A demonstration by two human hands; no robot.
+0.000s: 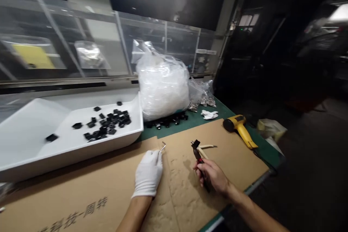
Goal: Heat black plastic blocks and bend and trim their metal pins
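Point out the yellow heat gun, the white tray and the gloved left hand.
Yellow heat gun (246, 136): head view, on its handle.
White tray (81, 155): head view, on its front wall.
Gloved left hand (148, 170): head view, on the back of the glove.

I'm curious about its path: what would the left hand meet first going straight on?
The left hand would probably meet the black parts in front of the plastic bag, though depth is unclear.

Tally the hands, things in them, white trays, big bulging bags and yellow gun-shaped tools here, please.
Hands: 2 (left hand, gloved; right hand, bare)
Things in them: 2 (bent metal rod, dark-handled tool)
White tray: 1
Big bulging bag: 1
Yellow gun-shaped tool: 1
Total: 7
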